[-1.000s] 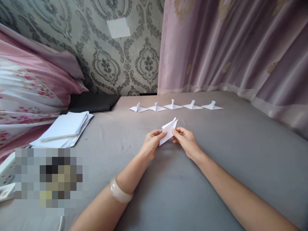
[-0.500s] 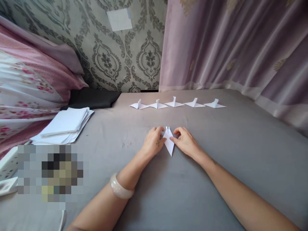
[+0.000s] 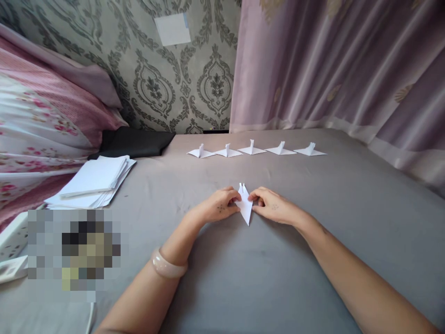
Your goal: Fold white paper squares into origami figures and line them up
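A small folded white paper [image 3: 246,209], kite-shaped with two narrow points at its far end, lies on the grey cloth between my hands. My left hand [image 3: 224,204] pinches its left edge between thumb and fingers. On the opposite edge my right hand [image 3: 269,204] pinches it too, index finger on top and thumb close to the side. Beyond the hands stands a row of several folded paper figures, among them one in the middle [image 3: 252,149] with an upright neck and flat wings.
On the left lies a stack of white paper [image 3: 93,178], with a black folded item [image 3: 135,141] behind it. A white power strip [image 3: 13,236] sits at the left edge beside a blurred-out patch. Curtains [image 3: 295,69] hang along the right.
Both hands have shifted slightly outward, and their thumbs have moved off the paper's face toward its side edges. The index fingers now press on the paper, which has hardly moved.
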Motion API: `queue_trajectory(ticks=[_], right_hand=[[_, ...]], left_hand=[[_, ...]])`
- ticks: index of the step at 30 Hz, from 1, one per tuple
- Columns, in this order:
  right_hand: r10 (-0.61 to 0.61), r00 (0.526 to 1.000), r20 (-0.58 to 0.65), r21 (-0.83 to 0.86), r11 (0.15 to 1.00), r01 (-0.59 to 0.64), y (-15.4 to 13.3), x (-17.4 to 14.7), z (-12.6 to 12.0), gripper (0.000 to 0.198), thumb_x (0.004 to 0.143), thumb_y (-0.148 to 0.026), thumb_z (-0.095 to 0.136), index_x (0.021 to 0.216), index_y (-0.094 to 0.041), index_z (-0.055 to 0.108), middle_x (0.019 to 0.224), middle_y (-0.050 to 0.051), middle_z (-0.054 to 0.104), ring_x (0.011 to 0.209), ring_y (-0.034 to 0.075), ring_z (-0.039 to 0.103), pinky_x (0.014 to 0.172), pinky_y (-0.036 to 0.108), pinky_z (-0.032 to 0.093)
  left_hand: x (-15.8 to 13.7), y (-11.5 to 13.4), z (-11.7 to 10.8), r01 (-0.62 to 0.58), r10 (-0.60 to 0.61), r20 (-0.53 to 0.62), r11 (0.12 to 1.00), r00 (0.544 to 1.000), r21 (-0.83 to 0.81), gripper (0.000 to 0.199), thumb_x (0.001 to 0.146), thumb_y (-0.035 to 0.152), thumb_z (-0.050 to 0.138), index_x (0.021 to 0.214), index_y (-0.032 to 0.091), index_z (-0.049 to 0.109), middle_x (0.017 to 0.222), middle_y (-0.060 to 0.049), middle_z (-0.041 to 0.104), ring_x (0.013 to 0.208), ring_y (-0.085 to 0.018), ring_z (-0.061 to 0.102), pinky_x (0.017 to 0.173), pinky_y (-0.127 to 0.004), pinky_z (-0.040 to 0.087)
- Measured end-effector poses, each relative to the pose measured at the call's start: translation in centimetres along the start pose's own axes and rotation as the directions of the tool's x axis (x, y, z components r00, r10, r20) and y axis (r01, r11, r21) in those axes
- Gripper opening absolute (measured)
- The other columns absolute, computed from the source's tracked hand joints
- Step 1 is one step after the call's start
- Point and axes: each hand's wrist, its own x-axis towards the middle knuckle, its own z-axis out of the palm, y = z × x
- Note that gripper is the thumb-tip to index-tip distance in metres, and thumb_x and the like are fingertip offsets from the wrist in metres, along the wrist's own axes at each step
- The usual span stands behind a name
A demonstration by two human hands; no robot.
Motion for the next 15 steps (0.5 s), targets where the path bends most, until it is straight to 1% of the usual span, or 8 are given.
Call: queue_trajectory(ticks=[4, 7, 10, 15], right_hand=[[-0.026, 1.000, -0.002, -0.024, 0.999, 0.026, -0.3, -0.1, -0.1, 0.017, 0.083, -0.026, 0.054, 0.094, -0.023, 0.066, 0.099, 0.003, 0.062, 0.083, 0.015, 0.060, 0.076, 0.027, 0.044], [-0.027, 0.999, -0.017, -0.040, 0.999, 0.027, -0.4, -0.1, -0.3, 0.017, 0.086, -0.029, 0.052, 0.090, -0.023, 0.067, 0.097, 0.004, 0.063, 0.088, 0.017, 0.060, 0.079, 0.029, 0.043], [-0.042, 0.998, -0.036, -0.068, 0.997, 0.039, -0.7, -0.2, -0.4, 0.019, 0.087, -0.030, 0.051, 0.090, -0.023, 0.069, 0.095, 0.005, 0.064, 0.090, 0.018, 0.060, 0.080, 0.029, 0.042], [-0.020, 0.998, -0.062, -0.070, 0.997, 0.015, -1.2, -0.3, -0.5, 0.021, 0.088, -0.031, 0.050, 0.086, -0.022, 0.069, 0.094, 0.005, 0.065, 0.090, 0.019, 0.060, 0.079, 0.028, 0.042]], left_hand=[[-0.2, -0.2, -0.2, -0.012, 0.013, 0.018, 1.000, 1.000, -0.015, 0.028, 0.074, 0.016, 0.064, 0.102, 0.015, 0.064, 0.100, -0.007, 0.058, 0.082, -0.015, 0.058, 0.075, -0.025, 0.048], [-0.1, -0.2, -0.1, 0.006, -0.006, -0.010, 0.999, 1.000, -0.039, 0.021, 0.076, 0.023, 0.067, 0.095, 0.015, 0.066, 0.097, -0.006, 0.060, 0.079, -0.014, 0.058, 0.074, -0.024, 0.047], [0.1, -0.2, 0.2, 0.027, -0.029, -0.060, 0.999, 0.998, -0.026, 0.010, 0.083, 0.023, 0.061, 0.086, 0.016, 0.067, 0.089, -0.005, 0.062, 0.074, -0.013, 0.057, 0.072, -0.023, 0.046], [0.3, -0.3, 0.4, 0.061, -0.059, -0.109, 0.998, 0.992, 0.018, 0.015, 0.086, 0.021, 0.056, 0.079, 0.016, 0.068, 0.086, -0.005, 0.064, 0.074, -0.014, 0.058, 0.071, -0.022, 0.043]])
